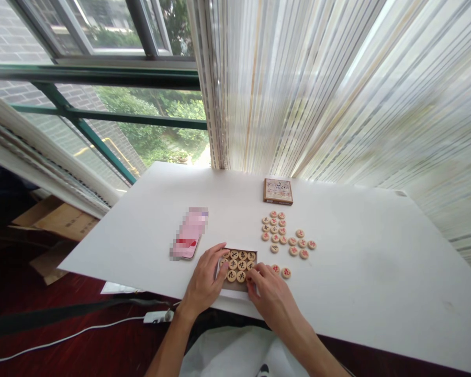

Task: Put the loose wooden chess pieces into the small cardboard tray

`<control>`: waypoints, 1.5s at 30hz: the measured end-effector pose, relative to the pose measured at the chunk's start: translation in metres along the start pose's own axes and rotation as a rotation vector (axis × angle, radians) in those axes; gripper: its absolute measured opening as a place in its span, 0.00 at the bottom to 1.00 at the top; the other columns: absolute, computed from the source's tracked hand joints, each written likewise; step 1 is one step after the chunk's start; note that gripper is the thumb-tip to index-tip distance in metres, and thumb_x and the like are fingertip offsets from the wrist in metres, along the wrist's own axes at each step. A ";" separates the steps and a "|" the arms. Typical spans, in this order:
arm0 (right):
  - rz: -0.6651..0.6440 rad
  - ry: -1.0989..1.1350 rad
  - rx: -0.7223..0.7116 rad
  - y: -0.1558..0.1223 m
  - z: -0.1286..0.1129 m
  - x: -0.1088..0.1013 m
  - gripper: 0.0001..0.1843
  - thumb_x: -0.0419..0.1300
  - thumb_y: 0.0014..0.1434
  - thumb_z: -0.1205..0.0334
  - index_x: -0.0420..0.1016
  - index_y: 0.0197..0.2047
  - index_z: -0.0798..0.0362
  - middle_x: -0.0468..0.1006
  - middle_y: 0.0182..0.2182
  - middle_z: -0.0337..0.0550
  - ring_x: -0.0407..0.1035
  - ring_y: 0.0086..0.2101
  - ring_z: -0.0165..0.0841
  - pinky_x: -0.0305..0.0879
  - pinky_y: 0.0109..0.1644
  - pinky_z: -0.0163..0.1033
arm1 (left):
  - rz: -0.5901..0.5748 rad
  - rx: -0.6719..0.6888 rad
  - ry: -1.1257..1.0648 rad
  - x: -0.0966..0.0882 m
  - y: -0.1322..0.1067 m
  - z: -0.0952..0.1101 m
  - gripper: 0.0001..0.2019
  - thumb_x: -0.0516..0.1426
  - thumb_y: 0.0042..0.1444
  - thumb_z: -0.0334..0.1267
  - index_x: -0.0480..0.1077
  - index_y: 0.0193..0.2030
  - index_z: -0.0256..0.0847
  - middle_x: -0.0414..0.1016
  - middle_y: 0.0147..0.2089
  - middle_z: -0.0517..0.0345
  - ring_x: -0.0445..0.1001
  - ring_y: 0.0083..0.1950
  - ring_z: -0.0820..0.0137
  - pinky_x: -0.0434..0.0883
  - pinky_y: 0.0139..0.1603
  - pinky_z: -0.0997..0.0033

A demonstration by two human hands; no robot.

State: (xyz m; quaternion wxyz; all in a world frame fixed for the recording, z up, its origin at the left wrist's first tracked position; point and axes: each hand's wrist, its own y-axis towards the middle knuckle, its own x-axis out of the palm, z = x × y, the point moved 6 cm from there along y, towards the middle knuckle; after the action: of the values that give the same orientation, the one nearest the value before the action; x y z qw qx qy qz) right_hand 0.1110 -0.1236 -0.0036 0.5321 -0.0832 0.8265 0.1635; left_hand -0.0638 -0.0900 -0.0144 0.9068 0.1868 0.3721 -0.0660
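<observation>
An open shallow box (235, 294) lies near the table's front edge, with rows of round wooden Chinese chess pieces (241, 276) in it, marked in black. My left hand (206, 277) grips the box's left side, thumb over the inside and fingers along the outer edge. At the right end of the lowest row, my right hand (269, 290) has its fingertips pinched together; what they hold is hidden. Just beyond that hand lie two red-marked pieces (286, 273). More loose pieces (293, 241), mostly red with a few black, are spread to the right of the box.
A patterned box lid (278, 191) lies at the back of the white table (357, 251). To the left rests a phone (190, 233) with a pink blurred screen. A power strip (157, 317) with a white cable is below the front edge. Striped curtains (298, 89) hang behind.
</observation>
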 end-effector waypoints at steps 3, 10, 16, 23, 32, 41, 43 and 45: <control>0.032 -0.008 -0.014 0.000 -0.001 -0.001 0.11 0.60 0.59 0.76 0.72 0.38 0.50 0.76 0.37 0.43 0.71 0.35 0.37 0.66 0.42 0.42 | 0.011 0.002 -0.003 -0.001 0.000 0.001 0.15 0.51 0.70 0.39 0.68 0.61 0.46 0.69 0.66 0.49 0.68 0.67 0.60 0.68 0.69 0.50; 0.068 0.012 0.024 -0.002 -0.002 -0.006 0.10 0.60 0.58 0.75 0.72 0.40 0.50 0.76 0.41 0.46 0.72 0.37 0.39 0.69 0.42 0.43 | 0.008 -0.007 -0.020 0.000 -0.001 -0.001 0.15 0.50 0.71 0.38 0.67 0.61 0.46 0.68 0.67 0.49 0.67 0.68 0.61 0.66 0.70 0.50; 0.194 0.255 0.081 -0.013 0.003 -0.015 0.09 0.58 0.63 0.70 0.72 0.44 0.48 0.74 0.44 0.47 0.74 0.39 0.37 0.73 0.41 0.42 | -0.045 0.059 -0.017 -0.007 -0.001 0.008 0.25 0.59 0.63 0.39 0.63 0.66 0.46 0.63 0.70 0.45 0.64 0.71 0.55 0.66 0.70 0.47; 0.220 0.423 0.120 -0.025 0.011 -0.013 0.10 0.57 0.66 0.65 0.73 0.49 0.46 0.72 0.51 0.49 0.74 0.42 0.38 0.77 0.41 0.42 | -0.208 0.051 -0.031 -0.011 0.003 0.008 0.41 0.68 0.51 0.35 0.58 0.70 0.50 0.60 0.73 0.46 0.61 0.73 0.53 0.64 0.72 0.45; 0.196 0.455 0.097 -0.018 0.016 -0.006 0.08 0.58 0.65 0.68 0.73 0.46 0.46 0.72 0.50 0.48 0.75 0.41 0.36 0.77 0.45 0.42 | -0.305 0.149 0.035 0.005 0.022 0.020 0.45 0.73 0.45 0.41 0.59 0.69 0.50 0.67 0.68 0.49 0.64 0.71 0.53 0.53 0.76 0.38; 0.146 0.443 0.128 -0.017 0.017 0.002 0.09 0.61 0.62 0.71 0.72 0.43 0.47 0.71 0.51 0.47 0.74 0.40 0.37 0.76 0.44 0.44 | -0.310 0.138 0.017 0.004 0.024 0.020 0.41 0.72 0.47 0.40 0.60 0.67 0.50 0.70 0.65 0.50 0.65 0.69 0.55 0.55 0.75 0.41; 0.150 0.443 0.120 -0.016 0.016 0.003 0.08 0.60 0.62 0.71 0.72 0.42 0.48 0.71 0.50 0.47 0.74 0.39 0.36 0.76 0.44 0.43 | -0.318 0.137 0.012 0.003 0.024 0.020 0.43 0.73 0.46 0.42 0.59 0.68 0.50 0.69 0.66 0.50 0.65 0.69 0.54 0.54 0.75 0.41; 0.157 0.442 0.111 -0.014 0.015 0.003 0.08 0.58 0.64 0.72 0.71 0.41 0.48 0.71 0.49 0.47 0.74 0.39 0.35 0.75 0.44 0.42 | -0.319 0.134 0.005 0.001 0.024 0.019 0.45 0.73 0.46 0.44 0.59 0.68 0.50 0.68 0.66 0.50 0.64 0.69 0.54 0.55 0.75 0.43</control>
State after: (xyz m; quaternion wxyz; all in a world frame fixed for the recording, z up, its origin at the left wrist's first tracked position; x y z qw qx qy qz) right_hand 0.1272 -0.1314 -0.0150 0.3277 -0.0234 0.9346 0.1365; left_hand -0.0446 -0.0754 0.0040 0.8696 0.1854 0.3938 -0.2332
